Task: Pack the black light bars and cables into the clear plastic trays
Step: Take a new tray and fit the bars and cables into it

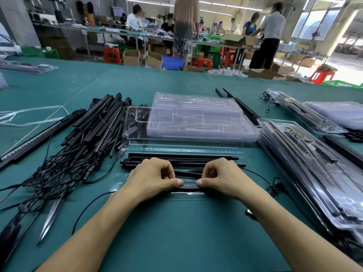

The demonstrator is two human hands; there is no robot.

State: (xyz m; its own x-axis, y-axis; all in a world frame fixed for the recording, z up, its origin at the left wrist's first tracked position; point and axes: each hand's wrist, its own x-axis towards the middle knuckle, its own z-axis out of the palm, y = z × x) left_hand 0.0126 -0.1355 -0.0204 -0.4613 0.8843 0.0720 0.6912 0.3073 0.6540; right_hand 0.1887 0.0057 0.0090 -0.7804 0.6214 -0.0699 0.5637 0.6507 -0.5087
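**Head view: both hands seat the inline controller in the front tray**

Head camera looks down on the left hand point(155, 173) and the right hand point(222, 173). Each pinches one end of the small black controller point(189, 185) between thumb and curled fingers, with the thumbs almost meeting over its row of buttons. The controller lies at the near edge of the front tray point(120, 182), a clear blister shell flat on the green table point(176, 232).

Just beyond the knuckles, the light bars point(182, 159) lie in the same tray. Their long axis runs left to right across the view, parallel to the controller. They look slim, rigid and light, so they are probably best lifted near both ends so they do not bow or swing.

The cable point(255, 174) is thin and limp. It trails out past the tray's right side into a small tangle, and another run loops off to the left. It will likely spring out of its channel unless coiled and pressed down.

The tray looks thin and flexible, so firm pressure belongs over the moulded pockets rather than on the rim.

A stack of empty trays point(196, 118) sits just behind. A loose pile point(88, 134) of bars and cables lies to the left, and packed trays point(304, 163) are stacked to the right.
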